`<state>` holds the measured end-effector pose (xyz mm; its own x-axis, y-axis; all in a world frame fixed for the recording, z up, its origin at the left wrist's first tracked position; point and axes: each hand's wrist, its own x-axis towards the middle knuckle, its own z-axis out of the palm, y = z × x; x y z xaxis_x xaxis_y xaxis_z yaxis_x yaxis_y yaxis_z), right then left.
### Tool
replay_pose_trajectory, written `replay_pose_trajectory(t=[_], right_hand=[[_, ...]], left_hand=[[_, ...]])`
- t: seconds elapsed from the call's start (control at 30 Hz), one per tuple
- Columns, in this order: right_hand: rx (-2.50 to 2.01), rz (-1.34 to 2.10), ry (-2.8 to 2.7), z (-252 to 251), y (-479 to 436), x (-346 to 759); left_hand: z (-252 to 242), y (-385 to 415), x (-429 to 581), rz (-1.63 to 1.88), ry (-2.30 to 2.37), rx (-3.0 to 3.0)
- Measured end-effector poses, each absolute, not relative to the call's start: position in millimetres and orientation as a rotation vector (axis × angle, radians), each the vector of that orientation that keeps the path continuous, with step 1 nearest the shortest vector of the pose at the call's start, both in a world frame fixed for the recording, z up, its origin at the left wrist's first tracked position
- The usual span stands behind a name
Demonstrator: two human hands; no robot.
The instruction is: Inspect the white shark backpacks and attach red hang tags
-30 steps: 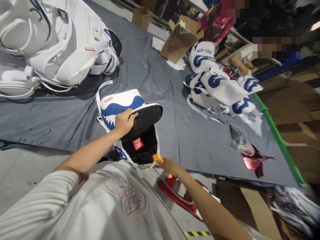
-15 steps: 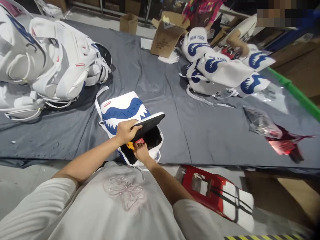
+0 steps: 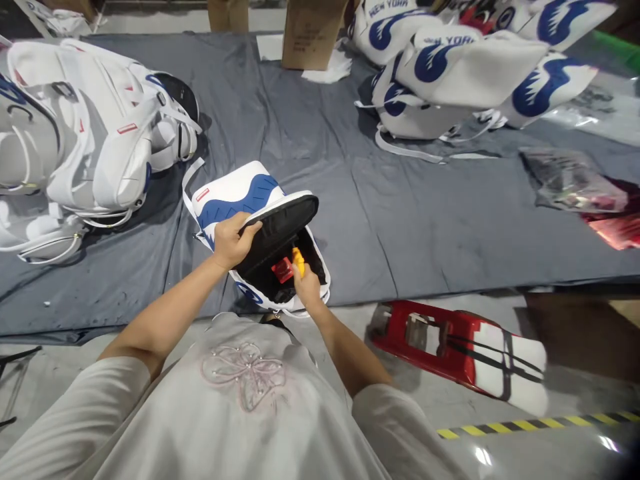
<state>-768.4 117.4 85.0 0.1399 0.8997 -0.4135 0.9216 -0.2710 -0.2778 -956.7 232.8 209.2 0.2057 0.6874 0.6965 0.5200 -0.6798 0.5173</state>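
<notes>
On the tabletop (image 3: 370,227), the left hand (image 3: 233,241) grips the raised flap (image 3: 285,217) of an open white-and-blue backpack (image 3: 235,189); inside, beside a red label (image 3: 282,270), the right hand (image 3: 308,287) clasps a yellow tool (image 3: 299,260).

A single view looks from the wearer's head, forward and steeply down over the shirt (image 3: 240,427), fairly near the bag (image 3: 235,187), across the table (image 3: 360,233) to its far edge

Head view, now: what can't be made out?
In the head view:
Yellow object: lower part covered by the right grip; exact kind unclear.
Backpack: interior partly hidden by its raised flap.
Red label: print too small.
Cardboard box: top cut off by the upper edge.
</notes>
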Motion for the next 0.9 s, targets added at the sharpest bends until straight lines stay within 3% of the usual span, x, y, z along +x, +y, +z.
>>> replay_pose_trajectory(t=[0.2, 0.5, 0.9], right_hand=[[2.237, -0.871, 1.878, 119.5, 112.7, -751.5], [2.098, -0.798, 1.731, 213.3, 134.3, -677.4], [1.903, -0.8, 1.536, 232.4, 181.0, -658.2]], left_hand=[[209.4, 234.1, -953.9, 1.467, 1.163, 2.34], [198.7, 229.4, -952.8, 1.357, 1.296, 2.285], [197.9, 216.6, -954.4, 1.298, 1.398, 2.282]])
